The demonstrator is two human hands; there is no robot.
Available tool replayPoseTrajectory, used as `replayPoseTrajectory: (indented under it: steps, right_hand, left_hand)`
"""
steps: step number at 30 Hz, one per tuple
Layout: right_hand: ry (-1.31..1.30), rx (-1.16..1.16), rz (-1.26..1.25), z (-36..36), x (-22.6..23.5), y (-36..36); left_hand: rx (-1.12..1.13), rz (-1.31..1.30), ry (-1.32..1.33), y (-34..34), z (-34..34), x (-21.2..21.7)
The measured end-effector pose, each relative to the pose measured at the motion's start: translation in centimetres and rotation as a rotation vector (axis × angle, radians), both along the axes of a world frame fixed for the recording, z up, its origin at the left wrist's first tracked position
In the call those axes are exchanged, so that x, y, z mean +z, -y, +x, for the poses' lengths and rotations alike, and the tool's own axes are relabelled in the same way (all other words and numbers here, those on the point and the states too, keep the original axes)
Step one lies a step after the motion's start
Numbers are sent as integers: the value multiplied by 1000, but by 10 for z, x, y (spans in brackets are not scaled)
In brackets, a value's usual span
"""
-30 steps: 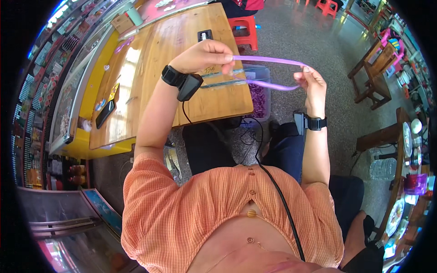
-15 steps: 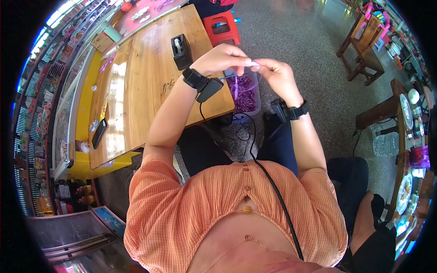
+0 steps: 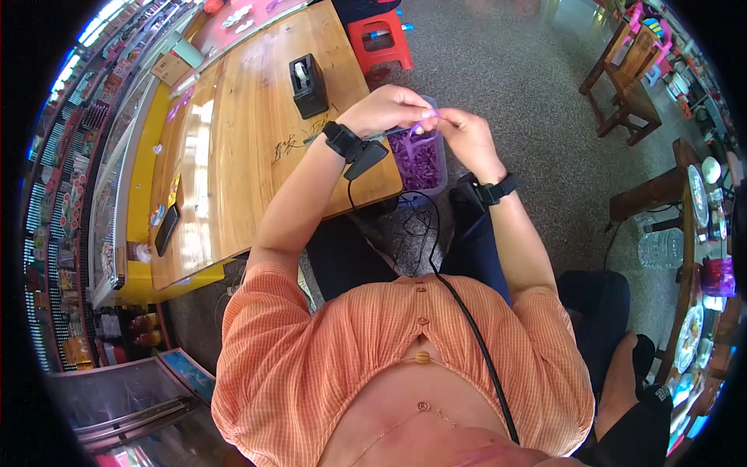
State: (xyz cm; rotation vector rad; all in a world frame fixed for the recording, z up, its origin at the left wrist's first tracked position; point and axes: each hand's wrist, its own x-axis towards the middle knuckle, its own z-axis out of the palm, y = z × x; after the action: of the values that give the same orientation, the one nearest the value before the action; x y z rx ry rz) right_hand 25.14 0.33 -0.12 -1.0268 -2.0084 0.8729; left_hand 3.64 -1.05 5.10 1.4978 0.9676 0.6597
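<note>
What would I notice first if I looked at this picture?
First, the two hands, left hand and right hand, meeting over a clear plastic tub of purple pieces, pinching a thin purple strip between them. Next, the big shiny wooden table on the left, with a black tape dispenser standing on it.

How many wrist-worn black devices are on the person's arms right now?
2. One wrist device sits on the left wrist, above the wooden table edge, with a black cable trailing down. The other wrist band is on the right wrist, beside the clear tub of purple pieces.
</note>
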Motion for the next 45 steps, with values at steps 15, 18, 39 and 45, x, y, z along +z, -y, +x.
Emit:
replayPoseTrajectory:
  steps: [15, 18, 39, 45]
  right_hand:
    - [181, 290, 520, -24, -3, -79]
    - [169, 401, 574, -35, -13, -106]
    - [-333, 545, -619, -72, -114, -53]
    - [-267, 392, -860, -41, -157, 14]
  left_hand:
    - [301, 397, -462, 8, -43, -21]
    - [298, 439, -466, 8, -38, -24]
    - [266, 735, -845, 0, -46, -52]
    - [289, 724, -809, -4, -48, -63]
